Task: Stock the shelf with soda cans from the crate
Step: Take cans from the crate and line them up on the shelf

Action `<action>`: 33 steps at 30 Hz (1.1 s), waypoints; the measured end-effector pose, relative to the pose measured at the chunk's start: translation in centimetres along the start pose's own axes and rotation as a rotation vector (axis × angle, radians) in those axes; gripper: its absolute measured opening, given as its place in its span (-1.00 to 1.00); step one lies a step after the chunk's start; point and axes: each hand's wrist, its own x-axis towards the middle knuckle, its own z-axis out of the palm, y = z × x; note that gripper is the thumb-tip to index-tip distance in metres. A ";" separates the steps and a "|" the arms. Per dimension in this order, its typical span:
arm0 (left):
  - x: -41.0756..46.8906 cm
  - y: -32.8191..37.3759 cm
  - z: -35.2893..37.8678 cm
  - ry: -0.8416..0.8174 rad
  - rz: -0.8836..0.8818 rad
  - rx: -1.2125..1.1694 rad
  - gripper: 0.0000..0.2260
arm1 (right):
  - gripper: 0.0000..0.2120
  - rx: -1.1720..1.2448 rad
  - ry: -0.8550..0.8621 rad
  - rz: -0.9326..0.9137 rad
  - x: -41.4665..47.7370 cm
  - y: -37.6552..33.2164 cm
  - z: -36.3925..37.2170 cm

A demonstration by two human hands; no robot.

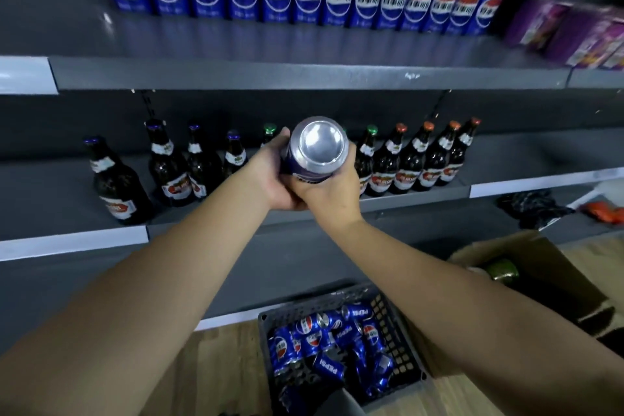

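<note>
While crate cans [329, 365] at lower centre read PEPSI, left hand [268, 177] and right hand [332, 194] wrap fingers round one blue can [315, 147].

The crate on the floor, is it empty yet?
Not empty. The crate holds a jumble of blue soda cans, most lying on their sides.

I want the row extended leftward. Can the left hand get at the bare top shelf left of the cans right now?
Probably yes: nothing stands between the left hand and that top shelf spot, though it and the right hand both grip a can.
</note>
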 end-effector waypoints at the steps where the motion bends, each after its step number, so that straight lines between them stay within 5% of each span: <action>1: -0.3 0.3 0.4 -0.006 0.016 0.003 -0.51 | -0.24 0.010 0.003 -0.012 0.3 -0.2 -0.2; 7: -1.8 1.2 2.9 0.041 0.134 -0.057 -0.39 | -0.30 0.087 -0.001 -0.129 1.3 -2.2 -1.4; 17: -3.2 1.6 5.6 0.088 0.264 -0.089 -0.54 | -0.40 0.089 -0.167 -0.243 3.3 -2.8 -4.3; 21: -3.2 1.5 6.0 0.157 0.338 -0.070 -0.63 | -0.04 -0.041 -0.329 -0.076 3.8 -2.2 -5.4; 23: -3.0 1.8 5.9 0.206 0.410 -0.041 -0.64 | -0.15 -0.029 -0.434 0.049 3.7 -2.6 -6.0; 27: -3.2 1.9 5.8 0.321 0.515 0.004 -0.32 | -0.68 0.147 -0.561 0.530 3.3 -2.5 -6.0; 29: -3.4 1.6 5.9 0.355 0.610 0.033 -0.44 | -0.89 0.196 -0.595 0.656 3.1 -1.8 -5.6; 33: -3.5 0.8 5.9 0.347 0.820 0.070 -0.73 | -0.71 0.553 -0.506 0.778 2.7 -1.2 -5.2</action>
